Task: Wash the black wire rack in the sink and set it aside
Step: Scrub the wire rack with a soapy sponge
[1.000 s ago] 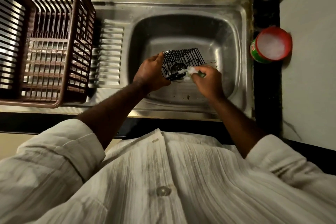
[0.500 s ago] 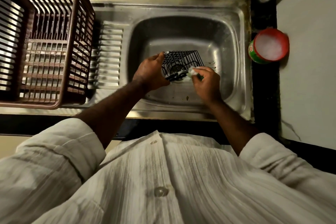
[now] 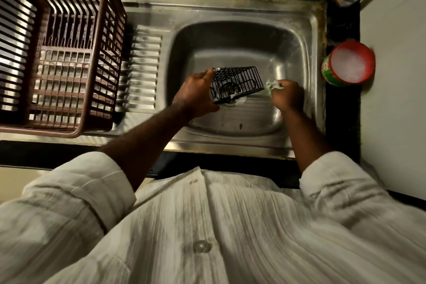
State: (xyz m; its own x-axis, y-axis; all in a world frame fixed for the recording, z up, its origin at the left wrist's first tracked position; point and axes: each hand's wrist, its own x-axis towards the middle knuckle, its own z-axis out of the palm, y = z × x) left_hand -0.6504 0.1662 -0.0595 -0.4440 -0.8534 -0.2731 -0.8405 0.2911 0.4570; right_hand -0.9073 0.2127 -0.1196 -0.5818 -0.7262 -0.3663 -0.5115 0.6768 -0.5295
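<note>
Scrub stage, approx midway by my read. Left hand grips the black wire rack at its left end, tilted over the drain inside the stainless steel sink basin, suds on its lower edge. Right hand pinches a pale soapy scrub pad just beside the rack's right corner. Rinse & set-aside not yet done. Room: basin walls close round; brown slatted plastic dish basket sits left w/ open top.

left hand, right hand — (both) curled
</note>
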